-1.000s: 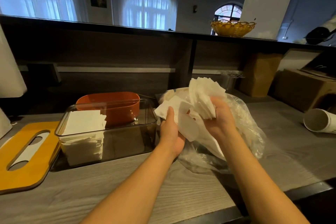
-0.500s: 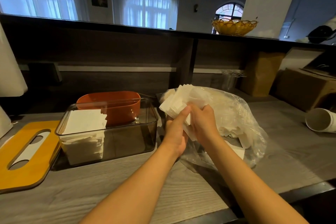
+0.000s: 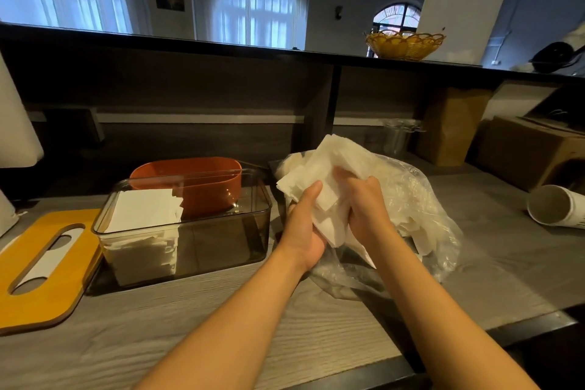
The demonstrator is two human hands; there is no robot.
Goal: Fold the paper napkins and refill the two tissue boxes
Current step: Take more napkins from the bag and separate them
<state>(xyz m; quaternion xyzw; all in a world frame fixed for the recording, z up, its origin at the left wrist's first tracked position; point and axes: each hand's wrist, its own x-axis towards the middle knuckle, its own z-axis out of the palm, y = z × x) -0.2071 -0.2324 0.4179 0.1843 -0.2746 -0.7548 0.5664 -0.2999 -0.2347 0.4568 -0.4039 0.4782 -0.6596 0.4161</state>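
I have a loose bundle of white paper napkins held up between both hands, just above the clear plastic bag that lies crumpled on the grey wood-grain tabletop. My left hand cups the bundle from below and from the left, thumb up against the paper, its grip curled round the lower sheets. My right hand closes over the bundle from the right, fingers bent into the paper, so both grips are wrapped on the same wad. More napkins show inside the bag. To the left stands the clear tissue box, lidless, with a stack of white napkins filling its left part and the right part bare. Just behind it sits the orange tissue box, touching or nearly touching its back wall. The yellow slotted lid lies flat on the tabletop, against the clear box's left side.
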